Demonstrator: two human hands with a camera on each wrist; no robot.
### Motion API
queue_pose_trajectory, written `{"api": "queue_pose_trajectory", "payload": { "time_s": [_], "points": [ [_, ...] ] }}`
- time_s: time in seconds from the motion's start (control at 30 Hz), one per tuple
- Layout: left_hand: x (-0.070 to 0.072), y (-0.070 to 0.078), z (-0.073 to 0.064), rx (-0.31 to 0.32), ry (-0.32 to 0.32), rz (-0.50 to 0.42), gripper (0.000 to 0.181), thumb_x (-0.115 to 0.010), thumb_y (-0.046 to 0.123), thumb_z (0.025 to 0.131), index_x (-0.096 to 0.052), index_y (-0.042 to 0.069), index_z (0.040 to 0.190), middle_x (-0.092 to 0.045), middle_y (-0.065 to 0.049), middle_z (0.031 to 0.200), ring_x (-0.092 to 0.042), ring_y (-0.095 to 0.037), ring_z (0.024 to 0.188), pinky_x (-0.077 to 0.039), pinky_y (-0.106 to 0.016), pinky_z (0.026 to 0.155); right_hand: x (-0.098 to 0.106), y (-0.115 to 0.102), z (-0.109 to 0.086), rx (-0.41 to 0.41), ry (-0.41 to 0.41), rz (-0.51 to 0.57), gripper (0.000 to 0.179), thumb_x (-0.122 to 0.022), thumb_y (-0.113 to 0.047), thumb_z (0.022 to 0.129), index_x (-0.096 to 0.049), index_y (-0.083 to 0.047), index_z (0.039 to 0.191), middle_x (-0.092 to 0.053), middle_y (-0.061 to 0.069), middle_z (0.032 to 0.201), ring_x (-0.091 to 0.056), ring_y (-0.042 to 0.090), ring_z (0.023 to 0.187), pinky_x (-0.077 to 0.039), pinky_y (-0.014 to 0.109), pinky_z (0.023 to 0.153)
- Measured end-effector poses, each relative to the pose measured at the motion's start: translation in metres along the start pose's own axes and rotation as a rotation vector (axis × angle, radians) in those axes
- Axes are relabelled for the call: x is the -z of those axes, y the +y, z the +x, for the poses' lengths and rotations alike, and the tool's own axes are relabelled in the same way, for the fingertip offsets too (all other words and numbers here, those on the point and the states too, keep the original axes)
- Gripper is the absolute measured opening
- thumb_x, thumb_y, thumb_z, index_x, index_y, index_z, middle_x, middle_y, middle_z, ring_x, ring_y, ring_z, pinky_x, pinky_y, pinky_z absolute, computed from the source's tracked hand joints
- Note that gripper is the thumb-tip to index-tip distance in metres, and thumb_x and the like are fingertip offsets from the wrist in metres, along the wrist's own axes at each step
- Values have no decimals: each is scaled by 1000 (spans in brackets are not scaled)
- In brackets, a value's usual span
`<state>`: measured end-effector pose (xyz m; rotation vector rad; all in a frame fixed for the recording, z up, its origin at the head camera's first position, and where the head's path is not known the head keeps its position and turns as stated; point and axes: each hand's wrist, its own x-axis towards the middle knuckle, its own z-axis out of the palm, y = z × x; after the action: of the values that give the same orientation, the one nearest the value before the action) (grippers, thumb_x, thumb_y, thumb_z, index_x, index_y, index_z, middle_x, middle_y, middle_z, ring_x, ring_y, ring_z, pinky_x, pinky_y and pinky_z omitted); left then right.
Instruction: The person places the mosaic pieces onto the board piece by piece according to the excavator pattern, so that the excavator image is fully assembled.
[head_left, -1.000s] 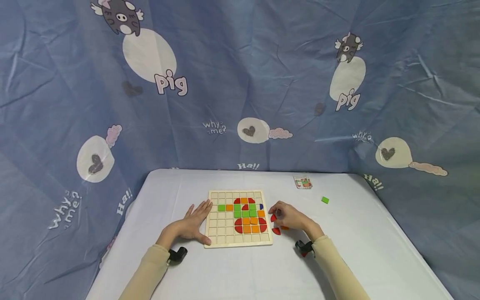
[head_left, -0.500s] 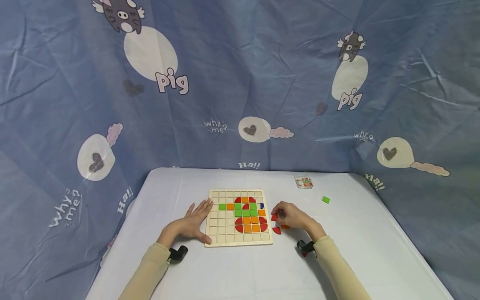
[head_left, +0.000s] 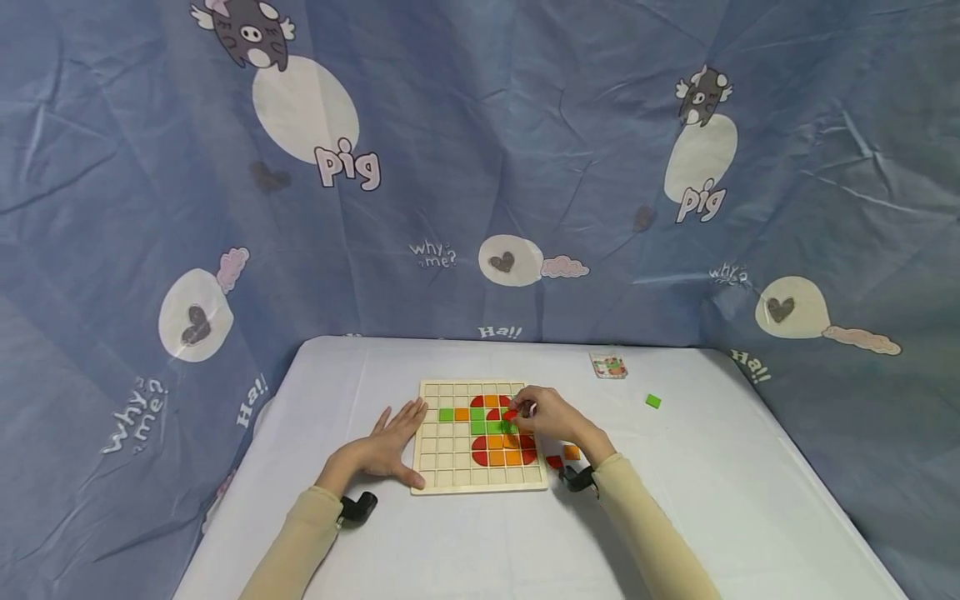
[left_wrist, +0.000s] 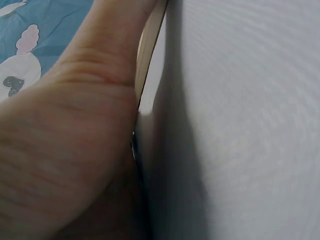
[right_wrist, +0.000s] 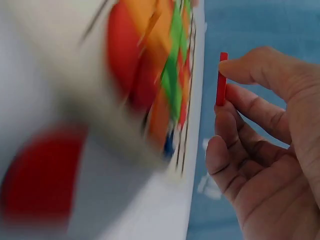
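Observation:
A pale wooden grid board [head_left: 444, 465] lies on the white table with green, orange and red tiles set in its squares. My left hand [head_left: 384, 450] rests at its left edge, fingers spread, thumb at the near corner; up close in the left wrist view, the hand [left_wrist: 75, 135] fills the left half. Over the right part of the board, my right hand [head_left: 555, 414] pinches a red tile [right_wrist: 221, 82] between thumb and fingertips. In the right wrist view that tile is edge-on and apart from the board. The right hand hides some tiles beneath it.
Right of the board lie a red quarter-round tile [head_left: 554, 462] and an orange square tile [head_left: 572, 452]. Farther off are a green tile [head_left: 653, 401] and a small picture card [head_left: 609, 366]. A blue printed cloth [head_left: 420, 300] hangs behind the table.
My right hand has lifted a red tile from beside the board and moved left over the board's right side. The left hand stays in place.

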<state>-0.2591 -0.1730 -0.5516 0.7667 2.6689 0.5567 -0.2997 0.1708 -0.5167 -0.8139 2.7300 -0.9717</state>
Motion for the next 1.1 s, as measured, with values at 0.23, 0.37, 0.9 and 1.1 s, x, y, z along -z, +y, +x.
{"api": "queue_pose_trajectory", "payload": {
  "time_s": [0.23, 0.37, 0.9, 1.1],
  "points": [
    [2, 2, -1, -2, 3, 8, 136, -77, 67, 62, -3, 1, 154, 2, -17, 162, 3, -35, 150, 6, -60, 118, -26, -35, 43, 93, -58, -30, 19, -73, -20, 86, -71, -12, 104, -66, -4, 97, -58, 5, 82, -52, 19, 74],
    [3, 2, -1, -10, -10, 9, 135, -77, 67, 64, -1, 0, 154, 3, -17, 162, 4, -36, 150, 7, -60, 118, -43, -49, 63, 131, -91, -80, 19, -72, -20, 87, -72, -12, 105, -66, -3, 97, -58, 3, 83, -52, 16, 75],
    [3, 2, -2, -44, -9, 8, 131, -77, 63, 67, 0, 1, 154, 4, -18, 162, 5, -38, 150, 6, -63, 117, -76, -66, 99, 116, -138, -147, 18, -70, -18, 89, -71, -12, 106, -64, -2, 101, -59, 4, 85, -51, 15, 75],
    [2, 1, -1, -38, -21, 16, 133, -75, 65, 68, 4, 2, 154, 6, -18, 162, 6, -37, 150, 7, -63, 117, -78, -70, 102, 87, -185, -138, 13, -71, -16, 88, -71, -14, 101, -63, -3, 97, -56, 4, 82, -49, 15, 74]
  ]
}}
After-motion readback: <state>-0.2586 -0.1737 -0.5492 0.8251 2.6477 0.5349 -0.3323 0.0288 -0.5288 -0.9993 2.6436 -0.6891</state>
